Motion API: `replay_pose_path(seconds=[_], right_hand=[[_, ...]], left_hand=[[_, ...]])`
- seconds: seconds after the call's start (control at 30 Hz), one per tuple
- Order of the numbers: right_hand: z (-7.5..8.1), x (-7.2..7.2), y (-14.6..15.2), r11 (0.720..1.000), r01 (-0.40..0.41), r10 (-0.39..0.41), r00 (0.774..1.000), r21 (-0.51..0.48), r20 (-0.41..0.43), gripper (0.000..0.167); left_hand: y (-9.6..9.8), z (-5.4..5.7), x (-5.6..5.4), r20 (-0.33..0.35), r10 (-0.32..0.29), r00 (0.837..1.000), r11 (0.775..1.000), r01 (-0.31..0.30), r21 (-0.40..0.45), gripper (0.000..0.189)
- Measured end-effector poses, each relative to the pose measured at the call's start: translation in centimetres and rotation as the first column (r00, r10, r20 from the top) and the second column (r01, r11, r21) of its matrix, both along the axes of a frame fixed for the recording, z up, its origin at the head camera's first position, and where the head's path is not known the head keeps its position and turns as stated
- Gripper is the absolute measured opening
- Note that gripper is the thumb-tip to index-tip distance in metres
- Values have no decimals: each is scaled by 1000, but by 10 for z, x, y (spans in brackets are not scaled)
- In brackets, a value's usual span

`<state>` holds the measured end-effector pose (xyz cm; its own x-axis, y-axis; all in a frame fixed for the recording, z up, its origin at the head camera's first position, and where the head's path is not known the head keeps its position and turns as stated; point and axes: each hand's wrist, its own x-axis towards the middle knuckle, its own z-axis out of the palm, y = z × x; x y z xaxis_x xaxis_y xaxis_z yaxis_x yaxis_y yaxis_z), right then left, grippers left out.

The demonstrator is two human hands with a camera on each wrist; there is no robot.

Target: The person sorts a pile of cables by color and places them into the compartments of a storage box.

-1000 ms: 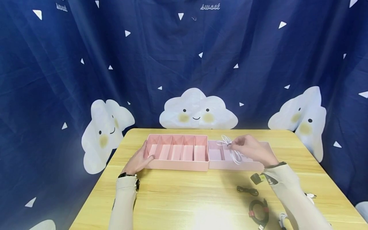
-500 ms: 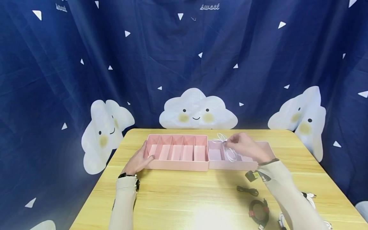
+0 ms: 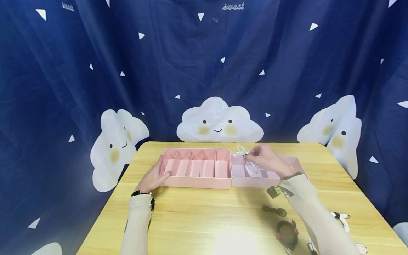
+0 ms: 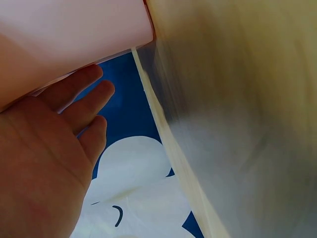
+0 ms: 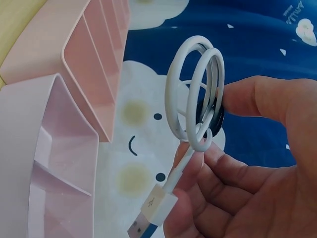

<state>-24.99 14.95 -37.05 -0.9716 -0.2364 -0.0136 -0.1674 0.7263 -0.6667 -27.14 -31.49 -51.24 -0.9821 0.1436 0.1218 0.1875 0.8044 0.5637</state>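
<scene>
My left hand (image 3: 151,180) rests at the left end of a pink divided box (image 3: 196,182). Its thumb lies over the front rim, and in the left wrist view three fairly straight fingers (image 4: 89,106) show beside the wall. Between thumb and fingers, my right hand (image 3: 267,160) pinches a coiled white USB cable (image 5: 172,94) at its black tie (image 5: 216,119). The coil hangs above the left part of a lilac divided box (image 3: 251,182), which adjoins the pink one. Its USB plug (image 5: 157,206) points down in the right wrist view. My right hand hides part of the lilac box.
On the wooden table (image 3: 191,219), a black plug-like block (image 3: 272,192), a small black cable (image 3: 274,211) and a thicker black cable coil with red straps (image 3: 279,238) lie near the right forearm. White cables (image 3: 343,221) lie further right. A blue curtain (image 3: 197,71) hangs behind.
My right hand has moved left with the white USB cable, from over the middle of the lilac box toward its left compartments. The left hand has stayed on the pink box.
</scene>
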Motion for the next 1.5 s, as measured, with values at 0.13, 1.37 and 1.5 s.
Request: replay_pose_path(seconds=[0.13,1.37,1.5], right_hand=[[2,-1,-4,1000,8,-8,1000,1,1,30],[-12,-25,-47,999,28,-28,999,-26,-20,31],[-14,-27,-50,999,33,-34,999,-42,-14,30]], left_hand=[[0,0,-1,-4,0,1000,1000,0,-1,99],[1,3,1,19,7,1000,1000,-6,-16,100],[2,4,1,15,4,1000,1000,-4,-17,100]])
